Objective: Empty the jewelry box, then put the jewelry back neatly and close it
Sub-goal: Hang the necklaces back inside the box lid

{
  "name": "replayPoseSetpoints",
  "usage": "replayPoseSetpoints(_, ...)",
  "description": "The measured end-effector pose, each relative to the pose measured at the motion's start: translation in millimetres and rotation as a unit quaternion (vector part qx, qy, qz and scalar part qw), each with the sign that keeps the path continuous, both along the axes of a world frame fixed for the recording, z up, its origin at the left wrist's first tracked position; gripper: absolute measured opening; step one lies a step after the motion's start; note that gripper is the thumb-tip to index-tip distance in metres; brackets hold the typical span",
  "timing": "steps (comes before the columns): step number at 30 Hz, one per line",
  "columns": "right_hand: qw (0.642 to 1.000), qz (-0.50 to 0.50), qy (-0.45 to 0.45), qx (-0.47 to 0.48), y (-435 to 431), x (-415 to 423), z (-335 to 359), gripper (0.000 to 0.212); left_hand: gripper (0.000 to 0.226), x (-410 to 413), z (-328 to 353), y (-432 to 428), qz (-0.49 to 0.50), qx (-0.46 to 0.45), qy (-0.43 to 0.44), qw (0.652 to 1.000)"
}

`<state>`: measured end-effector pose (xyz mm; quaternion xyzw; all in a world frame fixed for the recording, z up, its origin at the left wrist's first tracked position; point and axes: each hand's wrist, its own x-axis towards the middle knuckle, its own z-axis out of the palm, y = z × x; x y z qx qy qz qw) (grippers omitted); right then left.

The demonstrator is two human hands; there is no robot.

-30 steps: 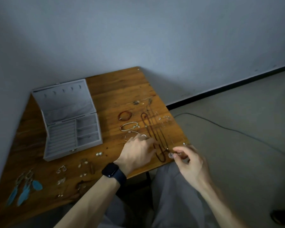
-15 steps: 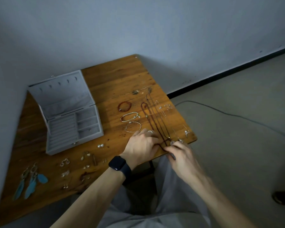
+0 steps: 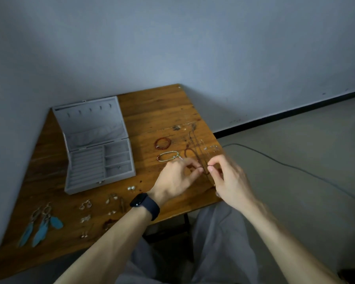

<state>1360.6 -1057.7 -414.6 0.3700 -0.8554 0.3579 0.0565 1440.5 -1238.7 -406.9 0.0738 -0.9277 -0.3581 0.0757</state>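
Left hand (image 3: 176, 178), right hand (image 3: 229, 178) pinched thin dark-red cord necklace (image 3: 206, 171), probably gathering it for grey felt jewelry box (image 3: 86, 124) left of fingers.

necklaces (image 3: 194, 140): thin, blurred strands; near ends hidden behind left hand (image 3: 176, 179) and right hand (image 3: 230, 179)
grip: which strand each pinches, cannot tell
small earrings (image 3: 86, 218): shapes too tiny
forearms (image 3: 111, 242): cut by bottom edge
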Motion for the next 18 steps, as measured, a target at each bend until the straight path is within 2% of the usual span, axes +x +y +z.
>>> replayPoseSetpoints(4, 0.997, 0.015, -0.025, -0.069, -39.2, -23.3, 58.5, 0.002, 0.014, -17.4, 35.1, -17.2, 0.036, 0.037, 0.023, 0.998)
replayPoseSetpoints(8, 0.988, 0.028, -0.115, -0.101, -86.1, -38.7, 116.3, 0.003, 0.023, -28.1, 60.0, -28.6, 0.055, 0.221, -0.014, 0.974)
replayPoseSetpoints(10, 0.979, 0.034, -0.15, -0.134, -106.4, -41.5, 134.0, 0.003, 0.016, -28.5, 67.9, -32.5, 0.052, 0.239, 0.003, 0.97)
replayPoseSetpoints(12, 0.968, 0.042, -0.177, -0.175, -123.7, -43.1, 143.9, 0.003, 0.019, -26.1, 70.5, -36.5, 0.061, 0.255, 0.021, 0.965)
replayPoseSetpoints(14, 0.95, 0.055, -0.221, -0.212, -138.5, -44.5, 147.7, 0.007, 0.023, -22.9, 70.6, -42.4, 0.072, 0.34, 0.022, 0.937)
replayPoseSetpoints(16, 0.933, 0.063, -0.268, -0.232, -152.2, -45.1, 147.6, 0.007, 0.024, -20.2, 70.3, -53.2, 0.075, 0.462, 0.028, 0.883)
replayPoseSetpoints(18, 0.924, 0.061, -0.293, -0.238, -165.1, -46.5, 143.9, 0.006, 0.025, -16.5, 69.7, -71.4, 0.084, 0.525, 0.038, 0.846)
